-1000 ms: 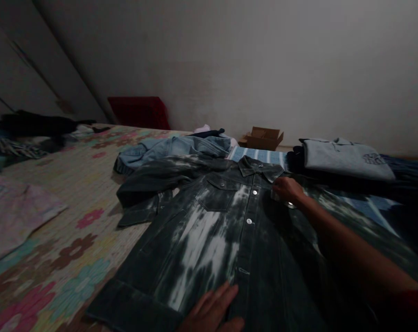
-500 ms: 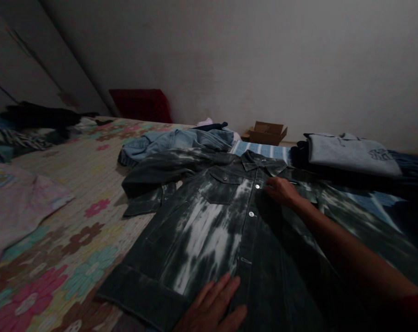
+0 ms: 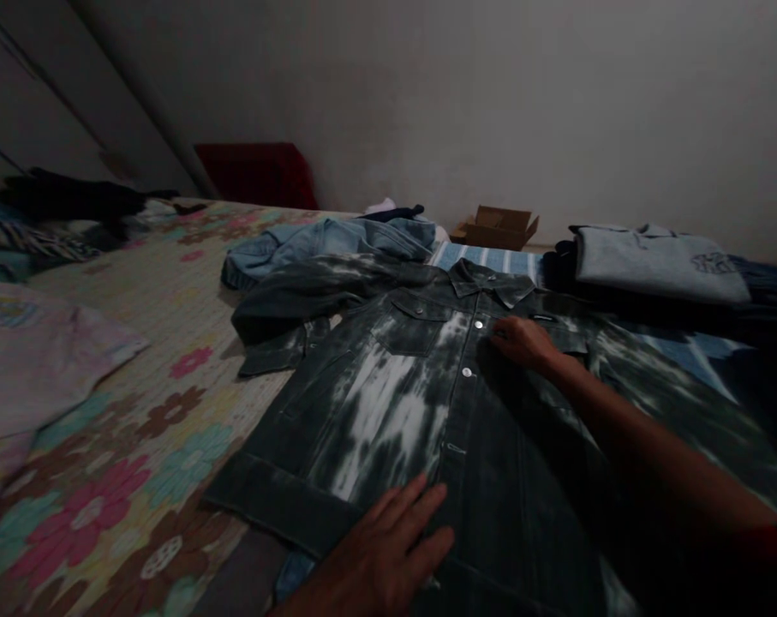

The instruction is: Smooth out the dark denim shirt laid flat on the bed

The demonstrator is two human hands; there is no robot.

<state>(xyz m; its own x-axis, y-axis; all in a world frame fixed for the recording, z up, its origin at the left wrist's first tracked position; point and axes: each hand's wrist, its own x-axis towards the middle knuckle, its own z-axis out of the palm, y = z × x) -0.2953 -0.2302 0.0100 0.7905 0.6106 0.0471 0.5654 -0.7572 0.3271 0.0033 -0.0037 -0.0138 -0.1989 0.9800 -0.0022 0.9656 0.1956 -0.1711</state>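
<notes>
I have the jacket [image 3: 420, 403] spread face up across the bed [image 3: 137, 343], collar toward the wall and hem toward me, so the whole front lies flat and the button line runs straight down the middle. My left hand [image 3: 388, 553] rests palm down on the hem near the bottom of that line, fingers spread and released, gripping nothing; the weight of it pins the cloth so it does not slide. My right hand [image 3: 522, 341] reaches up the chest and lies on the denim just right of the top buttons, below the collar. Its fingers are curled a little against the fabric, but in this dim light I cannot tell whether they pinch the placket or only press on it.

The jacket's left sleeve lies bunched beside it on the floral cover; the other side runs under my right arm toward the dark edge of the view.

Beyond the collar lies a crumpled blue garment [image 3: 330, 244], touching the jacket's shoulder. To the right a folded grey top [image 3: 658, 261] sits on a dark pile, well apart from my hands.

The only container is a cardboard box [image 3: 497, 227] near the wall past the bed, flaps open; I cannot see what is inside.
</notes>
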